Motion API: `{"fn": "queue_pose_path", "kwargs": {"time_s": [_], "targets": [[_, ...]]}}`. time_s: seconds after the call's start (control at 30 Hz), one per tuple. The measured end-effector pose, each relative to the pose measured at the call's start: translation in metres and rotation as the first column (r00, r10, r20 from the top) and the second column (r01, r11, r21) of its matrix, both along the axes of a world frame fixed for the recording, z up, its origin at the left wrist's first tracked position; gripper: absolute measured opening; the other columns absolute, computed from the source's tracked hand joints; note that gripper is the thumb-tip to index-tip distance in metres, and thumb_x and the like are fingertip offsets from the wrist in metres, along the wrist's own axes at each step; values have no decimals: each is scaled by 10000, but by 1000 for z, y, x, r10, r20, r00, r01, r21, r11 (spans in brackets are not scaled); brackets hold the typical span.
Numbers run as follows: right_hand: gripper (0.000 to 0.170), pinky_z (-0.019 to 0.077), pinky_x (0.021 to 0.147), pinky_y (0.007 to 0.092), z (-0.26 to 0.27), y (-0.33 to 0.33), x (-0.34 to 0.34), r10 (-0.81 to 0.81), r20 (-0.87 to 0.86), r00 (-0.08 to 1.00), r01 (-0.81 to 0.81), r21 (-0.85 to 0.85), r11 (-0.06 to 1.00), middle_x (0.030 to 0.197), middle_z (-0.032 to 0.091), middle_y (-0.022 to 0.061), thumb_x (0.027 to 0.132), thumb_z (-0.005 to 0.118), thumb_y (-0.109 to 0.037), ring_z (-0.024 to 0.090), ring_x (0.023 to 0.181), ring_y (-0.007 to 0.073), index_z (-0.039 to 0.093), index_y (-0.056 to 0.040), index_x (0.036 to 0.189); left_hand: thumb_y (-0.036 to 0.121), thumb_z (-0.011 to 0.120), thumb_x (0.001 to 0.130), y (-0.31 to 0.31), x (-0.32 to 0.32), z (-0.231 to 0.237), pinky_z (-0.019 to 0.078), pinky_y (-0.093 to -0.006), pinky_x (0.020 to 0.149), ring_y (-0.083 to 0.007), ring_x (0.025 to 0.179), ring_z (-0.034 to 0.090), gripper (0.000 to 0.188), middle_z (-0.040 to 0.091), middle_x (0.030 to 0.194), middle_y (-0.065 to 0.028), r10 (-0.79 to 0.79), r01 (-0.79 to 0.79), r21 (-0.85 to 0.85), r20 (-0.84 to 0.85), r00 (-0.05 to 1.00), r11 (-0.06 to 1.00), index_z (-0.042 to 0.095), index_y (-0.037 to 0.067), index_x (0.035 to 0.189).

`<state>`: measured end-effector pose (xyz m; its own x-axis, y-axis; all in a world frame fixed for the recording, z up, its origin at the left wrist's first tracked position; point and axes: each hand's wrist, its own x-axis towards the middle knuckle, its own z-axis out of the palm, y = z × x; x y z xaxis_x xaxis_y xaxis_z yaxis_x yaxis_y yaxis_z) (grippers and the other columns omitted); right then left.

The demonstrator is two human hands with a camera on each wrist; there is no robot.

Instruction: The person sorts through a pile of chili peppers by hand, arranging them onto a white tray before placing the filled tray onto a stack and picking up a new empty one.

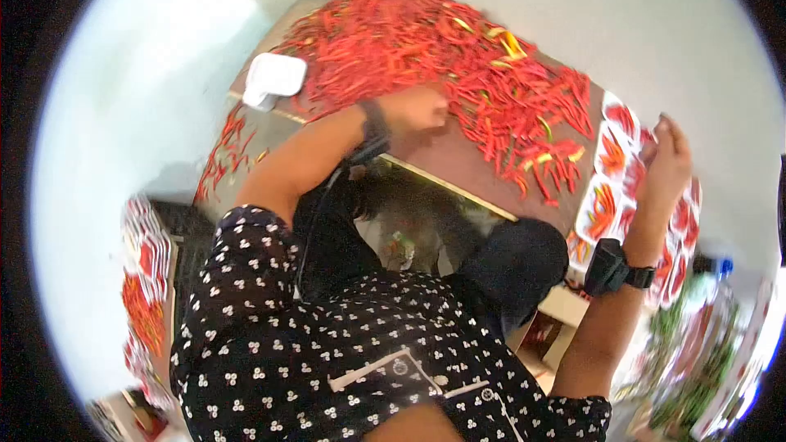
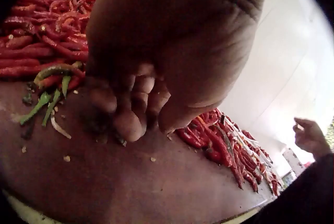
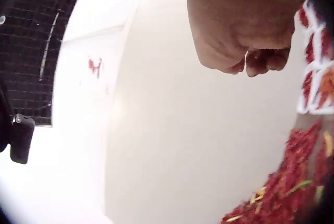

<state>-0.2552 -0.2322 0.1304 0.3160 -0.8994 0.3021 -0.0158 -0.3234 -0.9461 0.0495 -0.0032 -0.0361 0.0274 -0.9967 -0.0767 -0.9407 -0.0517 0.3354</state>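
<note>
Over the bare front part of a brown table [image 1: 434, 160], my left hand [image 1: 417, 108] hovers at the near edge of a big heap of red chillies [image 1: 385, 41]. Its fingers [image 2: 129, 125] hang loosely curled, and nothing shows between them in the left wrist view. My right hand [image 1: 670, 160] is raised over white trays [image 1: 583, 217] of red chillies at the table's right side. In the right wrist view, the fingers [image 3: 269, 62] of that hand are bent, with no object visible in them.
A white container [image 1: 277, 75] stands at the table's left corner. A few yellow and green chillies [image 2: 44, 104] lie among the red ones. Stacked white trays [image 1: 151, 233] are at the far left, and a blue-capped bottle [image 1: 722, 266] is at the right. A pale wall [image 3: 198, 140] rises behind.
</note>
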Motion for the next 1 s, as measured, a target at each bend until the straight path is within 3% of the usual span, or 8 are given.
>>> {"fn": "queue_pose_path", "kwargs": {"time_s": [0.13, 0.4, 0.6, 0.63, 0.7, 0.83, 0.9, 1.0], "targets": [[262, 351, 465, 215, 80, 57, 81, 367, 361, 857, -374, -53, 926, 656, 538, 21, 813, 599, -121, 444, 518, 70, 610, 33, 1025, 286, 499, 788, 8, -5, 36, 436, -468, 584, -367, 654, 564, 281, 579, 718, -201, 178, -180, -60, -29, 984, 982, 602, 25, 786], [273, 392, 524, 228, 126, 177, 118, 781, 417, 465, -825, -115, 553, 818, 591, 72, 837, 587, -118, 500, 566, 94, 574, 47, 1054, 249, 604, 699, 54, 13, 23, 444, -442, 597, -348, 679, 594, 237, 610, 715, -173, 357, -338, -213, 52, 933, 917, 625, 29, 784], [189, 428, 531, 219, 17, 161, 101, 743, 169, 648, -762, 110, 639, 745, 605, 22, 833, 592, -137, 531, 581, 77, 620, 8, 951, 267, 574, 694, 100, 36, 53, 464, -449, 660, -354, 764, 589, 262, 621, 825, -185, 594, -548, -241, 196, 780, 801, 640, 18, 739], [190, 451, 572, 229, -3, 154, 100, 704, 117, 701, -713, 134, 688, 768, 619, 33, 827, 596, -135, 557, 620, 91, 622, 12, 945, 271, 559, 707, 109, 37, 62, 471, -449, 682, -356, 806, 590, 270, 628, 881, -182, 634, -569, -315, 166, 755, 760, 646, 18, 743], [186, 462, 627, 246, -47, 133, 98, 635, -3, 772, -631, 114, 767, 790, 631, 48, 819, 600, -129, 575, 675, 109, 624, 15, 935, 269, 540, 733, 121, 100, 8, 485, -433, 728, -361, 902, 586, 278, 621, 995, -181, 885, -844, -270, 111, 451, 464, 656, 22, 786], [178, 469, 752, 286, -89, 127, 92, 588, -137, 797, -569, 152, 808, 840, 654, 85, 796, 606, -116, 607, 800, 148, 631, 10, 919, 271, 512, 765, 132, 74, 52, 469, -433, 785, -354, 894, 601, 297, 642, 877, -196, 972, -967, -242, -197, 125, 75, 651, 28, 865], [184, 476, 749, 300, -107, 133, 88, 589, -214, 779, -588, 78, 805, 848, 655, 106, 791, 605, -124, 624, 798, 180, 629, 7, 918, 264, 508, 762, 132, 85, 40, 467, -433, 763, -346, 844, 607, 278, 645, 811, -181, 952, -951, -293, -252, 176, 98, 659, 39, 824], [201, 482, 757, 332, -113, 155, 83, 671, -422, 610, -708, 89, 700, 863, 652, 138, 789, 602, -157, 635, 815, 231, 632, -3, 916, 248, 571, 773, 116, 99, 25, 474, -380, 739, -322, 845, 611, 274, 647, 876, -166, 834, -835, -272, -159, 529, 478, 640, 25, 917]]}}
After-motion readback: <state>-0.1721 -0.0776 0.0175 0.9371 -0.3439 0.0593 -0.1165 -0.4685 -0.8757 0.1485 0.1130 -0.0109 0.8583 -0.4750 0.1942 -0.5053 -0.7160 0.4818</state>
